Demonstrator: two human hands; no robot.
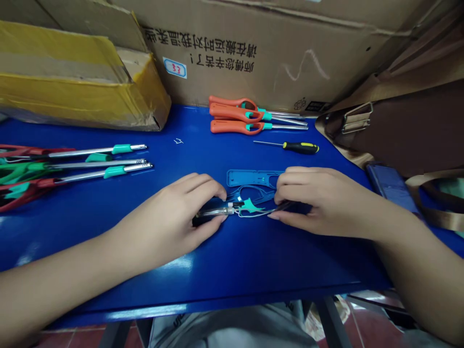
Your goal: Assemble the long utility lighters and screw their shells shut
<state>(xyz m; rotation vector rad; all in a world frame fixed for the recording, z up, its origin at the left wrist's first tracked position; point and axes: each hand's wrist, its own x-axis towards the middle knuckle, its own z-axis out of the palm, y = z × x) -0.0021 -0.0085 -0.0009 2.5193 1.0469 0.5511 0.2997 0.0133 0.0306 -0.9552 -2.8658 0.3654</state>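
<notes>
- Left hand (177,212): pinched the apparent fuel tank (216,211).
- Right hand (322,200): pinched a slim part (284,206) beside wires (253,215).
- Blue lighter casing (246,178): lay between worktop (232,270) near and far edges.
- Step, apparently: arranging wires; next called for steadiness.

Cool, rather muted light is falling over the table (195,154), whose glossy top is throwing back pale glare below the left hand (163,217) and along its front edge. A soft shadow is darkening the surface beneath the right forearm (406,251). The brown bag (409,125) is lying in dimness. The wide lens is stretching things toward the edges, where detail is softening.
</notes>
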